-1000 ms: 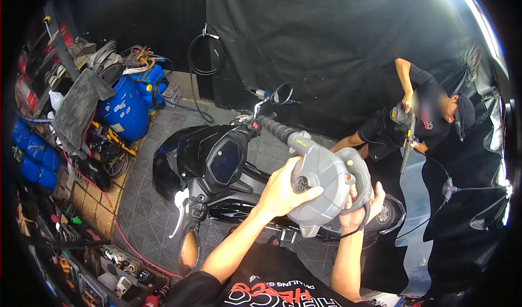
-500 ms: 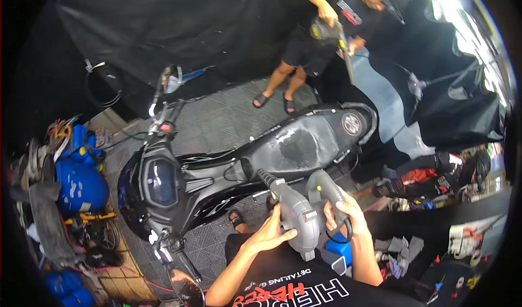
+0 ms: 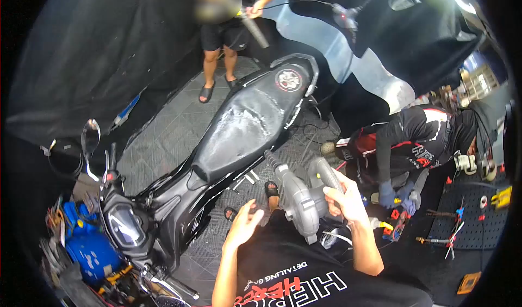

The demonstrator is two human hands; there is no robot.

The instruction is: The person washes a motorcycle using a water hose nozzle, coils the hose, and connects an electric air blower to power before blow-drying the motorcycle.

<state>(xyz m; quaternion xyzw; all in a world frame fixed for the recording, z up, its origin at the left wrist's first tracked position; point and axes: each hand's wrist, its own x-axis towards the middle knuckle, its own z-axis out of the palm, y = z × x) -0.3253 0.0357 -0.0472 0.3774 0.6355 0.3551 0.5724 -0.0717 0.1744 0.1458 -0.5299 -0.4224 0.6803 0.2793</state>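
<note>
Right hand wraps the blower's handle, nozzle by the scooter seat

Here's the grey blower (image 3: 302,206), hanging just left of the right hand (image 3: 348,201), whose fingers close firmly round its looped handle (image 3: 326,172). Further left, the left hand (image 3: 243,222) hovers apart from the casing, fingers loosely spread and curved. Ahead and left of the grip, the ribbed nozzle (image 3: 276,164) points at the near edge of the seat (image 3: 242,127); whether they touch, I cannot tell. And what a surface: dark, shiny, streaked with whitish patches! The black scooter (image 3: 174,203) runs from far ahead of the grip back to its left, over a grey ridged floor (image 3: 163,127). Beyond it, well ahead, a co-worker's hand (image 3: 262,3) steadies a long tube (image 3: 256,32), the rest partly blurred. To the grip's right, another person bends low, gloved hands (image 3: 389,195) among cloths. Past them lies a black perforated board (image 3: 467,214). Far left of the grip sits a blue drum (image 3: 95,255), and out at the edges black sheeting (image 3: 109,46) lines the room, a pale translucent strip (image 3: 321,40) rippling across it ahead.
</note>
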